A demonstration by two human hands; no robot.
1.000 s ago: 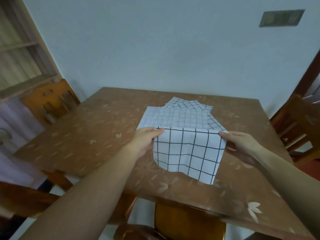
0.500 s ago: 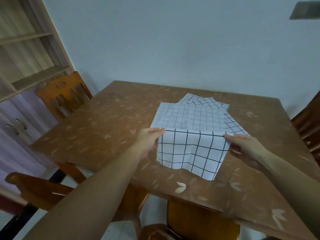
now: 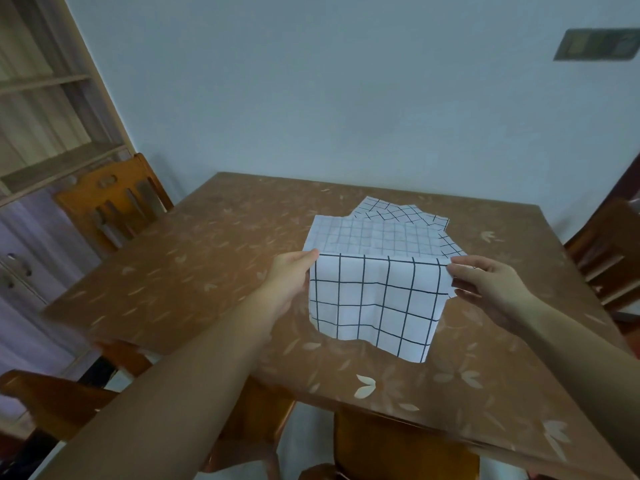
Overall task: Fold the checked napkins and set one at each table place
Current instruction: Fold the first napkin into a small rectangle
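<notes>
Nearest, under the near edge of the table, the orange-brown wooden back of a chair (image 3: 398,441) shows, and the dark wooden rail of another seat (image 3: 52,393) sits at the near left. Two bare forearms reach from the near side over the square table with a brown, glossy, pale-leaf-patterned top (image 3: 207,271).

The left hand (image 3: 292,278) pinches the upper left corner of a white cloth napkin with a wide black check (image 3: 377,299), thumb and fingertips closed on the edge. The right hand (image 3: 485,282) grasps the upper right corner in the same way, fingers curled round the cloth. Between them the top edge is stretched nearly straight. The napkin hangs down toward the near side, its lower edge wavy, lowest at the right corner. Whether that lower edge touches the tabletop cannot be told.

Just beyond the held napkin, a white napkin with a fine, faint grey check (image 3: 374,237) lies flat on the table, right of centre. Its near edge is hidden behind the held cloth. Under it, sticking out at the far and right sides, is another white napkin with darker check lines (image 3: 401,211), turned at an angle.

At the far left a slatted orange wooden chair (image 3: 110,202) stands against the table's left side, with pale wooden shelving (image 3: 45,133) behind it. Part of a dark wooden chair (image 3: 606,251) shows at the right. Farthest is a pale blue-grey wall (image 3: 346,98) bearing a dark rectangular plate (image 3: 595,45) at the upper right.
</notes>
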